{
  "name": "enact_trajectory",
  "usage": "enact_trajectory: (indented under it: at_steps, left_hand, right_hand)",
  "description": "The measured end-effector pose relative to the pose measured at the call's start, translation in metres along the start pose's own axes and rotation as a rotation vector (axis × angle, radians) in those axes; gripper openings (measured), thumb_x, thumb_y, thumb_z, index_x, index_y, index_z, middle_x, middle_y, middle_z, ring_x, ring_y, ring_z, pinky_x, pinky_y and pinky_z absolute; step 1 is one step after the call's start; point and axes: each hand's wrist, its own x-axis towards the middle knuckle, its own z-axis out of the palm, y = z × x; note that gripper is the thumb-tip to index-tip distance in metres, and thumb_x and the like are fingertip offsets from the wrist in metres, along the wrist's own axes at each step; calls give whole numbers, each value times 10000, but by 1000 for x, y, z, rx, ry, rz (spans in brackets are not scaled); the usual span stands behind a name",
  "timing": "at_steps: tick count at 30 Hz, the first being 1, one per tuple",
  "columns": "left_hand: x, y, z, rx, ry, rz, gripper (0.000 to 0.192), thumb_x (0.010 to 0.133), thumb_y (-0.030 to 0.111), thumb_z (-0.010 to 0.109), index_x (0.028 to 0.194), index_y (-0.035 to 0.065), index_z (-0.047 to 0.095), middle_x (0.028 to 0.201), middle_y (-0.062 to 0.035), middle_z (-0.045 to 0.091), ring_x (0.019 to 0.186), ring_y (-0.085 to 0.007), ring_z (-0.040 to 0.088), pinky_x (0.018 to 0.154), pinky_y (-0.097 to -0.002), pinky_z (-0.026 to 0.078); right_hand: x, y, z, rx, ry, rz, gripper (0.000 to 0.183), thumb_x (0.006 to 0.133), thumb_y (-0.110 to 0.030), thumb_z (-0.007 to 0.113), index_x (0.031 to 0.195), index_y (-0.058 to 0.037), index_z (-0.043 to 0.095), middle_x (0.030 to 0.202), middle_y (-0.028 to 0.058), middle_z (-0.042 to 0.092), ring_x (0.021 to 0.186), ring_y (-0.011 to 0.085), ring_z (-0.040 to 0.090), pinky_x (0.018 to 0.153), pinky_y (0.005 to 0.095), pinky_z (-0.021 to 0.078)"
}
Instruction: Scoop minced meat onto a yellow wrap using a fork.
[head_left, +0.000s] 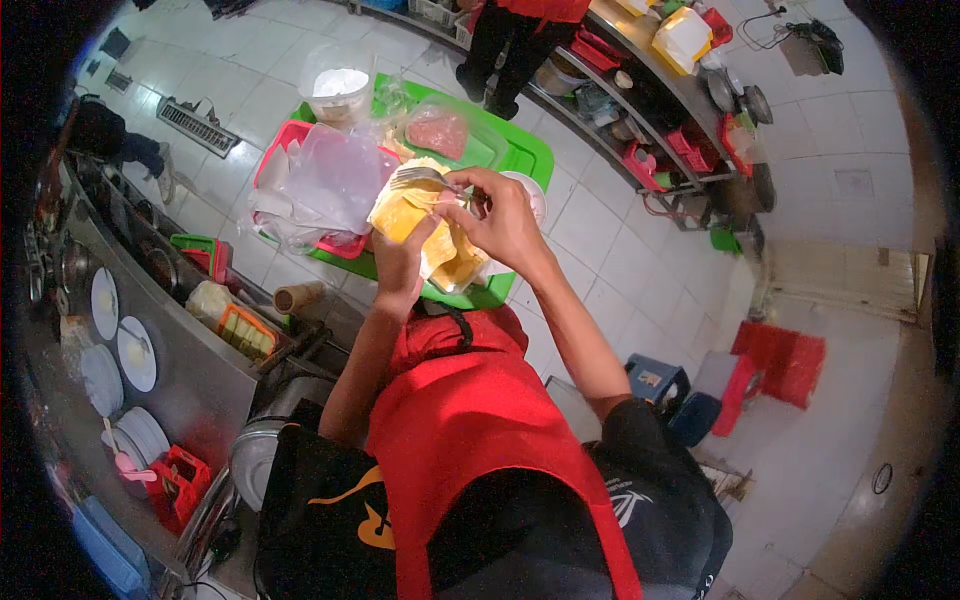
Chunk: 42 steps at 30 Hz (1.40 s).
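My left hand (401, 259) holds a stack of yellow dough wrappers (401, 214), its thumb across the top. My right hand (499, 214) grips a metal fork (420, 174) whose tines lie over the far edge of the wrappers, its fingertips at the sheets. Under my hands, more yellow sheets sit in a clear plastic container (456, 279). Beyond, on a green plastic lid or table (536, 154), are a bag of pink ground filling (436, 135) in a clear container and a tub of white powder (340, 84). A white bowl (534, 196) stands partly behind my right hand.
A red tray (281, 142) with plastic bags and a translucent lid (337, 169) lies to the left. A steel counter (202, 375) with white plates (137, 352) curves along the left. Steel shelving (652, 82) runs at upper right, where another person (510, 45) stands.
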Motion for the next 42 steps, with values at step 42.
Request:
enact_trajectory:
  at_steps: [42]
  left_hand:
    - [-1, 10, 11, 206, 7, 147, 355, 833, 6, 721, 1171, -47, 627, 1122, -98, 688, 1009, -171, 662, 887, -316, 523]
  right_hand:
    - [8, 12, -4, 165, -74, 197, 296, 853, -2, 711, 1138, 31, 637, 800, -8, 608, 690, 49, 521, 626, 227, 442]
